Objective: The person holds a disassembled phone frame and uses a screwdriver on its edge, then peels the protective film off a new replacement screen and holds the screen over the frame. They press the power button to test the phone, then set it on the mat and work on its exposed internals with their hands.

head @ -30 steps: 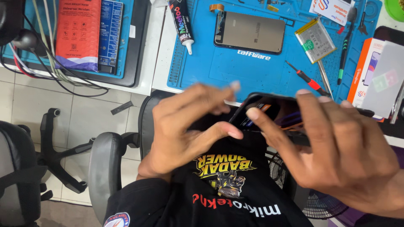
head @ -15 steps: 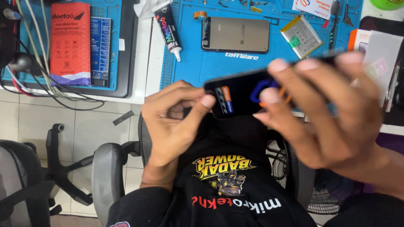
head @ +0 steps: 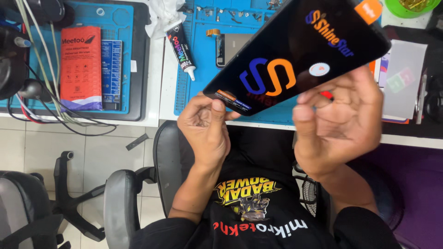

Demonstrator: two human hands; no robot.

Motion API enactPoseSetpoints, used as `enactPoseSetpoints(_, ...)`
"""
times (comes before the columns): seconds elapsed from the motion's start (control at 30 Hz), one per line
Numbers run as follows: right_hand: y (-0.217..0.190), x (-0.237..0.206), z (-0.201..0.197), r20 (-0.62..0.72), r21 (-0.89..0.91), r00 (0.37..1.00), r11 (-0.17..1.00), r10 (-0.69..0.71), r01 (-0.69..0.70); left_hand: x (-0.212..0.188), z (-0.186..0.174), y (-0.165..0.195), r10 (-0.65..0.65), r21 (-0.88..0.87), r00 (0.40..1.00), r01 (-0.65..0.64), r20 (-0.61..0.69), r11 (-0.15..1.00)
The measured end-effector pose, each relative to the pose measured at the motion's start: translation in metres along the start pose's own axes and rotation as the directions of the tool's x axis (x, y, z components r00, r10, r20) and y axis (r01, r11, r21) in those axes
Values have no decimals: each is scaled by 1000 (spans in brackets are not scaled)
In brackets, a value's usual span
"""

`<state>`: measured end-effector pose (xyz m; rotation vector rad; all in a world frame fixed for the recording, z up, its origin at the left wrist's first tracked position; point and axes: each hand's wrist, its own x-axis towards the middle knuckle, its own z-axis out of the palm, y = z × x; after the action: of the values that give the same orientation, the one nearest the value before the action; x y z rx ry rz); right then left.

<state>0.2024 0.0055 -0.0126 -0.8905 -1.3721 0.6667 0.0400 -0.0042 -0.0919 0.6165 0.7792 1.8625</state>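
We grip a black phone screen (head: 300, 50) between our hands: left hand (head: 205, 127) pinching its lower corner, right hand (head: 339, 122) curled beneath it. Beyond them lie a blue mat (head: 203, 60) and glue tube (head: 181, 50).

- A white workbench (head: 154, 99) runs across the top, its edge just above the floor area
- Pale square floor tiles (head: 32, 152) with thin dark grout lines lie at lower left
- A grey office chair (head: 122, 198) stands below the bench – backrest and armrest visible
- A second dark chair (head: 25, 212) sits at the far left, near a black star-shaped chair base (head: 69, 193)
- A small dark strip (head: 137, 142) lies on the tiles
- Light is even and soft, with no hard shadows
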Motion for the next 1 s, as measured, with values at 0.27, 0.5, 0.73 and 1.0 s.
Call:
enactPoseSetpoints(0.27,-8,30,-7,-89,-117,995,992,-48,37,-4,-8,-28,0,-41,1000,0,-11,999)
enactPoseSetpoints(0.5,2,38,-4,-15,-52,997,995,81,-81,-5,-18,-46,-164,39,986,165,-17,986)
enactPoseSetpoints(0.73,11,34,-7,110,-230,992,973,65,-38,9,-10,21,-117,804,970,-106,213,585)
enactPoseSetpoints(1.0,21,24,-8,135,-226,986,972,102,-70,46,25,56,164,677,842,-516,514,524)
